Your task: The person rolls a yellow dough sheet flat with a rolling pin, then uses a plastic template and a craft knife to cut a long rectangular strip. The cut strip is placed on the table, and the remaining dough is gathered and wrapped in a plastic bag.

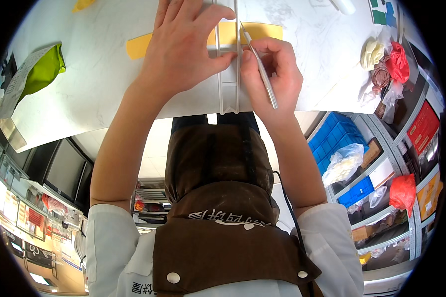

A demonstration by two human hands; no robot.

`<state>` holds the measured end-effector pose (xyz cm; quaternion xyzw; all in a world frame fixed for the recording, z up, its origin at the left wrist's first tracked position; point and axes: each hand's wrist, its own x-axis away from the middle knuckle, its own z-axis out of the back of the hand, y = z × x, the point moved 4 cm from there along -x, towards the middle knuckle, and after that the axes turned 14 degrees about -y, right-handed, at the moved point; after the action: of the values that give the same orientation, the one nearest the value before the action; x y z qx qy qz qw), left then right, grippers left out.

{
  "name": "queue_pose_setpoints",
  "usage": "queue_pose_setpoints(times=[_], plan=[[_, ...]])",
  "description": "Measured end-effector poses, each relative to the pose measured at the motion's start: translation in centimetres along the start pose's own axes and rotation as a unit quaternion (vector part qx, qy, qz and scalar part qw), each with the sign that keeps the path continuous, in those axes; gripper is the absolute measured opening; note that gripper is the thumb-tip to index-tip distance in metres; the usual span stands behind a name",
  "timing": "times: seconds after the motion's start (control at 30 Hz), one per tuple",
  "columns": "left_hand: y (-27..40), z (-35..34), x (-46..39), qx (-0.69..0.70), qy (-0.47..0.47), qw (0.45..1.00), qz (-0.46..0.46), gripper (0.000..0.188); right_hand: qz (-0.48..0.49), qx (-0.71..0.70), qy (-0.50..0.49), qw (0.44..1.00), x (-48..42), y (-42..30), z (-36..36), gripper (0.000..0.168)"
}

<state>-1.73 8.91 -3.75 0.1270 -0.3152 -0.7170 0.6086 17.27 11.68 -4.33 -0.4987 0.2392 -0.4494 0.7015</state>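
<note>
My left hand lies spread over a strip of yellow sheet material, possibly fondant. Its thumb and forefinger rest on a long, clear plastic frame with two parallel rails, which crosses the strip and reaches the table's near edge. In my right hand is a slim metal craft knife, held like a pen. The knife's tip points away from me, beside the right rail and over the strip. My left palm hides part of the strip.
The white marbled table carries a green pouch at left, a yellow scrap at far left and a white cylindrical object at far right. Tied bags sit at the right edge. Metal shelving with blue crates stands right.
</note>
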Motion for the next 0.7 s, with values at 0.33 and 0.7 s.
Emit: queue_pose_setpoints(times=[0.33, 0.7], plan=[[0.0, -0.1, 0.0, 0.011, 0.002, 1.000, 0.001, 0.055, -0.004, 0.016, 0.003, 1.000, -0.3, -0.4, 0.0, 0.017], [0.0, -0.2, -0.1, -0.017, -0.003, 1.000, 0.003, 0.054, -0.040, 0.075, -0.031, 0.996, 0.1, -1.4, 0.6, 0.015]])
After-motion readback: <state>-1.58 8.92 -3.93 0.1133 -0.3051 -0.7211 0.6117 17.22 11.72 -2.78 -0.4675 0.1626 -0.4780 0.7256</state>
